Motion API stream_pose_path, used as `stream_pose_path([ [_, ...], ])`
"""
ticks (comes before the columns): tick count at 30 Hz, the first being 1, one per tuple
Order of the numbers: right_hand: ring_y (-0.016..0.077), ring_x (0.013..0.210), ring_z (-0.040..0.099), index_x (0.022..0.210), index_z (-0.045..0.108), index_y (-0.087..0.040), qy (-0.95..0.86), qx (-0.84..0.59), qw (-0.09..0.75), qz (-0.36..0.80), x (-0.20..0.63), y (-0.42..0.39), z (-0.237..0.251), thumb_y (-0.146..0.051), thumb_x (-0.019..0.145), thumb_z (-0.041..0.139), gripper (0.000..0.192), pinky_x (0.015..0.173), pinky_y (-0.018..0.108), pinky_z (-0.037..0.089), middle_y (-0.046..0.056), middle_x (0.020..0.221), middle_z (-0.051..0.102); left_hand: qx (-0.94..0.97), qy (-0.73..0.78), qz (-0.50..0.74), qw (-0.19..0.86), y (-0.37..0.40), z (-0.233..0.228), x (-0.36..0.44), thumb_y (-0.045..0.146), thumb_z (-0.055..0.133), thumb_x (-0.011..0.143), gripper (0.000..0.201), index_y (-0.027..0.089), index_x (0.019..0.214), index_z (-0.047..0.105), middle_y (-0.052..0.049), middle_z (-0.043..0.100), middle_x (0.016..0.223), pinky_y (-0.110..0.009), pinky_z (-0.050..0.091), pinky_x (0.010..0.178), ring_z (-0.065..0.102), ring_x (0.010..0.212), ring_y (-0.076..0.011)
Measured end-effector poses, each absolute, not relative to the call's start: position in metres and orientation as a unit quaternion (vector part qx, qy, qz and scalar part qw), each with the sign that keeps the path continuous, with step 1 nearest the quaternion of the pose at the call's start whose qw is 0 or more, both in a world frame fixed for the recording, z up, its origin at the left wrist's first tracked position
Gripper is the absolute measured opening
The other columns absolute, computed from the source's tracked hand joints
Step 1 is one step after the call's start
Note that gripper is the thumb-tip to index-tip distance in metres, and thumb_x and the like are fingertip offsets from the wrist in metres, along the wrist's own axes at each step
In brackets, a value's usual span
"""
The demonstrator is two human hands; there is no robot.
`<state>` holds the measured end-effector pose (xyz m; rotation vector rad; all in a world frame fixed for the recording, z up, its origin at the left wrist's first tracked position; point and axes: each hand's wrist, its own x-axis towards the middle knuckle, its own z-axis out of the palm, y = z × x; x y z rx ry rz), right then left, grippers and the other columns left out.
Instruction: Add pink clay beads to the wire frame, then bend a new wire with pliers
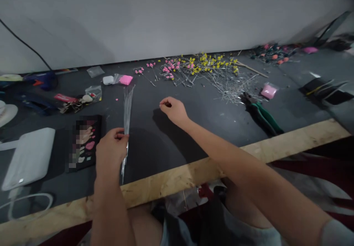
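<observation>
Wire bundle [127, 108] is pinched upright in the left hand [112, 146], long axis pointing away over the dark surface [193, 128] — the right hand [173, 109], ahead and right, is closed, seemingly on nothing

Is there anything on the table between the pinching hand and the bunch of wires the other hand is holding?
No. Only bare dark tabletop lies between the right hand and the wire bundle gripped by the left hand.

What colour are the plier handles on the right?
Green, seen in the head view: pliers.
</observation>
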<state>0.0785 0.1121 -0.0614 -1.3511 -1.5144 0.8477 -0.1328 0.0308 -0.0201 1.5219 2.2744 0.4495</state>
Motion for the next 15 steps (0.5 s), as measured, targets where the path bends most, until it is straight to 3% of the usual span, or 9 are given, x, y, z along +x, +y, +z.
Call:
stream_pose_path([
  [7,0.0106,0.064,0.054,0.082,0.063,-0.020,-0.598,-0.516,0.429,0.438,0.095,0.049,-0.057,-0.030,0.076,0.055,0.014,0.063,0.023,0.041,-0.002,0.071,0.061,0.505,0.829,0.165,0.174,0.034,-0.010,-0.126,0.028,0.057,0.068,0.038,0.019,0.104,0.063,-0.002,0.066,0.080,-0.026,0.040,0.065,0.060,0.075,-0.0186],
  [11,0.0108,0.067,0.054,0.084,0.063,-0.020,-0.594,-0.509,0.415,0.465,0.103,0.037,-0.050,-0.029,0.077,0.056,0.013,0.067,0.024,0.042,-0.001,0.073,0.062,0.493,0.830,0.200,0.167,0.032,-0.007,-0.128,0.029,0.059,0.067,0.041,0.017,0.106,0.063,0.000,0.064,0.074,-0.024,0.039,0.060,0.057,0.065,-0.0156],
  [15,0.0121,0.075,0.055,0.085,0.064,-0.019,-0.637,-0.486,0.375,0.465,0.112,0.028,-0.040,-0.027,0.078,0.057,0.013,0.073,0.026,0.042,0.000,0.079,0.064,0.506,0.824,0.219,0.130,0.031,-0.006,-0.134,0.028,0.057,0.069,0.038,0.017,0.105,0.065,-0.001,0.063,0.073,-0.025,0.042,0.064,0.058,0.068,-0.0165],
])
